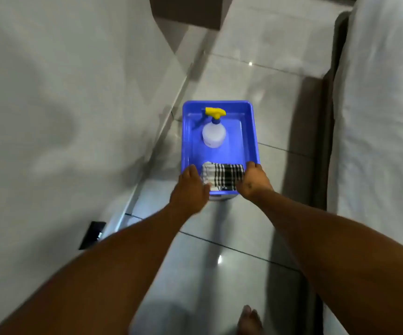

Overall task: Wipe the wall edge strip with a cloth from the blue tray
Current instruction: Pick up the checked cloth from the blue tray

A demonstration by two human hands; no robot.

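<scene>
A blue tray (250, 131) is in the middle of the view, above the tiled floor. My left hand (189, 189) grips its near left corner and my right hand (253, 181) grips its near right corner. A folded black-and-white checked cloth (222, 176) lies at the tray's near end, between my hands. A clear spray bottle (213, 132) with a yellow trigger head stands at the far end of the tray. The wall edge strip (161, 136), a pale skirting, runs diagonally along the foot of the white wall on the left.
A white wall (62, 105) fills the left side, with a dark socket plate (91, 234) low on it. A bed with white bedding (384, 117) lines the right. Glossy grey floor tiles (231, 257) run between them. A bare foot (250, 320) shows at the bottom. A dark cabinet stands at the far end.
</scene>
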